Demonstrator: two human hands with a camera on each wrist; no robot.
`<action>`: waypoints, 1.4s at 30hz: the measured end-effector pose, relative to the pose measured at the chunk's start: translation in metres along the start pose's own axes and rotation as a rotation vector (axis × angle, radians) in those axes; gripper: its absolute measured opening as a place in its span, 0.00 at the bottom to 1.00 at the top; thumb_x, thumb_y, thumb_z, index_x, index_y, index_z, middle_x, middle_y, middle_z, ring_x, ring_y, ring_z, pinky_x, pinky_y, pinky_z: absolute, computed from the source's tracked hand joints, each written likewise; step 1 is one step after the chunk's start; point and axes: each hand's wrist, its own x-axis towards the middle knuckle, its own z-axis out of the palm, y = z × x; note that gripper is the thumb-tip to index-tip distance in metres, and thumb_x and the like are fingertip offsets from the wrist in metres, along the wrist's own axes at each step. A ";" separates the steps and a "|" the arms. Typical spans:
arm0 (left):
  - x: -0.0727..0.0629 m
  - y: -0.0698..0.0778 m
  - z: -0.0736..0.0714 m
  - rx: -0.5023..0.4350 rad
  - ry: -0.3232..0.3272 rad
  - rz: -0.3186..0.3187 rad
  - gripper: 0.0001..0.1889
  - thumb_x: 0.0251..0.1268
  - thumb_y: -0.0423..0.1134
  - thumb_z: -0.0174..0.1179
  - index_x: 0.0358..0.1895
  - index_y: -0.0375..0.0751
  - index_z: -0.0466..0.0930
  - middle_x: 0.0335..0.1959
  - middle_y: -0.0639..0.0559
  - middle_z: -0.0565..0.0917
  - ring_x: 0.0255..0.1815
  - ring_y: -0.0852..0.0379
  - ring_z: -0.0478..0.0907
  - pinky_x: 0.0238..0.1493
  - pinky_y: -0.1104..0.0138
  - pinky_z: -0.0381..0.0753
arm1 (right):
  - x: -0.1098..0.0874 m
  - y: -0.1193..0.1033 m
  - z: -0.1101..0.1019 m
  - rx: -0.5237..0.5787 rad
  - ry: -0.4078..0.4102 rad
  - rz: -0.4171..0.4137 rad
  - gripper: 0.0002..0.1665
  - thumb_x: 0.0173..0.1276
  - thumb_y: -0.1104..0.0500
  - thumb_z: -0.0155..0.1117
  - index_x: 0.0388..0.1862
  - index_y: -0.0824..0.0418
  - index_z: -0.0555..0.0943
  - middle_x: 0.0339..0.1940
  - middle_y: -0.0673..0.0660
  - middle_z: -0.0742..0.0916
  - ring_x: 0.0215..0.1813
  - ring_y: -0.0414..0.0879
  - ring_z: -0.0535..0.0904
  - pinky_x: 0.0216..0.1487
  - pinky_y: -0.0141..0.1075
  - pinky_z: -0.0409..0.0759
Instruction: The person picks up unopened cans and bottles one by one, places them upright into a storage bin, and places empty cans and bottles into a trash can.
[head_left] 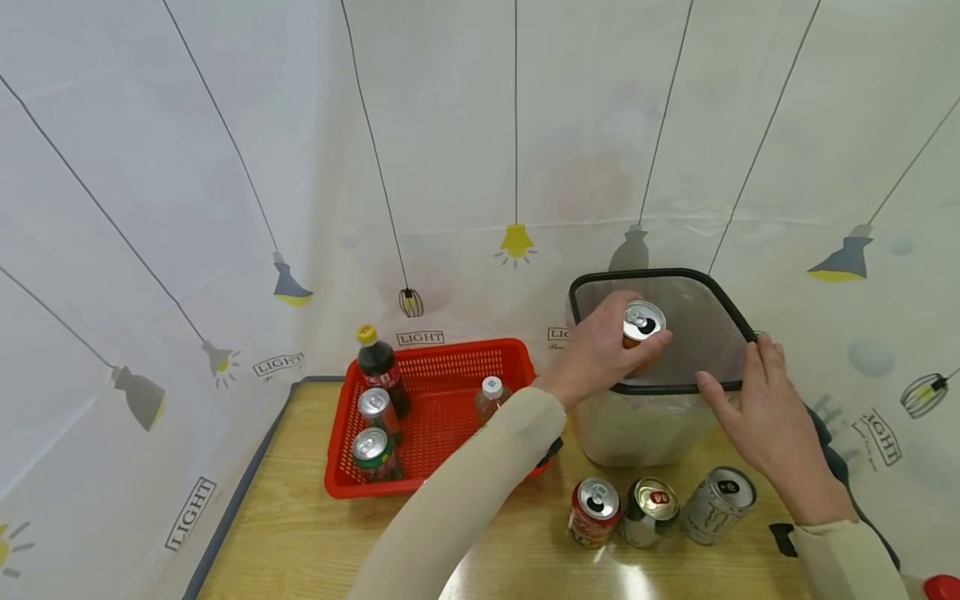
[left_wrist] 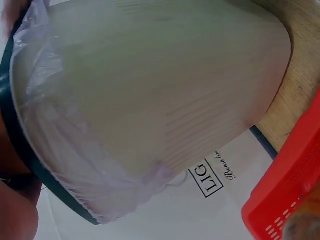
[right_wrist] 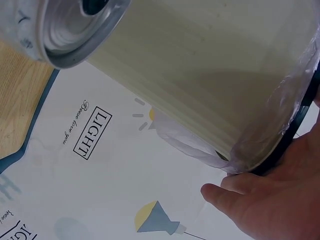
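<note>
My left hand [head_left: 596, 346] grips an opened drink can [head_left: 643, 320] with a silver top and orange-brown side, at the mouth of a pale trash bin [head_left: 637, 429]. The bin has a black rim and a thin plastic liner [left_wrist: 65, 145] folded over its edge. On the rim's right front corner rests my right hand [head_left: 768, 421], thumb and fingers spread and nearly straight. In front of the bin stand a red can [head_left: 595, 517], a can with a gold top [head_left: 650, 518] and a white can [head_left: 716, 510].
Left of the bin sits a red basket [head_left: 431, 350]. It holds a cola bottle [head_left: 378, 367] with a yellow cap, a silver-topped can [head_left: 377, 410], a green can [head_left: 375, 457] and a white-capped bottle [head_left: 491, 396]. A printed sheet [head_left: 450, 167] hangs behind the wooden table [head_left: 300, 533].
</note>
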 end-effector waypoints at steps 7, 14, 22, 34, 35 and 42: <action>-0.004 -0.013 0.007 0.014 0.036 -0.059 0.27 0.72 0.57 0.63 0.64 0.45 0.71 0.51 0.56 0.80 0.44 0.67 0.78 0.45 0.81 0.76 | -0.001 -0.001 0.000 -0.001 0.008 -0.002 0.56 0.83 0.36 0.46 0.78 0.84 0.45 0.82 0.80 0.46 0.82 0.74 0.38 0.70 0.75 0.54; -0.006 -0.021 0.012 0.101 0.055 -0.032 0.28 0.71 0.55 0.65 0.66 0.44 0.73 0.58 0.53 0.80 0.50 0.64 0.78 0.50 0.79 0.76 | 0.000 -0.002 -0.001 0.000 0.004 0.000 0.56 0.83 0.36 0.46 0.78 0.84 0.44 0.82 0.79 0.45 0.82 0.73 0.38 0.67 0.76 0.56; -0.003 -0.017 0.011 0.269 -0.013 -0.027 0.34 0.73 0.58 0.63 0.76 0.49 0.69 0.72 0.52 0.75 0.69 0.57 0.73 0.72 0.62 0.71 | 0.001 -0.002 -0.001 -0.005 -0.009 0.007 0.56 0.83 0.36 0.46 0.78 0.84 0.44 0.82 0.79 0.45 0.82 0.73 0.38 0.68 0.75 0.56; -0.003 -0.013 0.009 0.240 -0.052 -0.083 0.38 0.69 0.58 0.67 0.76 0.48 0.67 0.74 0.52 0.71 0.73 0.56 0.69 0.77 0.54 0.63 | 0.001 0.000 -0.001 -0.004 -0.009 0.003 0.55 0.83 0.36 0.44 0.78 0.84 0.44 0.82 0.79 0.44 0.82 0.73 0.37 0.69 0.75 0.55; -0.005 -0.014 0.008 0.216 -0.042 -0.069 0.36 0.70 0.57 0.66 0.76 0.47 0.68 0.74 0.51 0.71 0.73 0.56 0.69 0.77 0.55 0.64 | 0.001 0.001 0.000 -0.003 -0.009 0.002 0.55 0.83 0.36 0.45 0.78 0.84 0.43 0.82 0.79 0.44 0.82 0.73 0.37 0.69 0.75 0.54; -0.031 -0.020 -0.005 0.112 0.025 0.013 0.28 0.76 0.49 0.60 0.72 0.41 0.72 0.71 0.48 0.72 0.71 0.53 0.70 0.73 0.67 0.68 | 0.000 0.001 0.000 0.003 -0.007 -0.002 0.55 0.83 0.37 0.45 0.79 0.83 0.43 0.83 0.78 0.43 0.83 0.72 0.36 0.69 0.74 0.54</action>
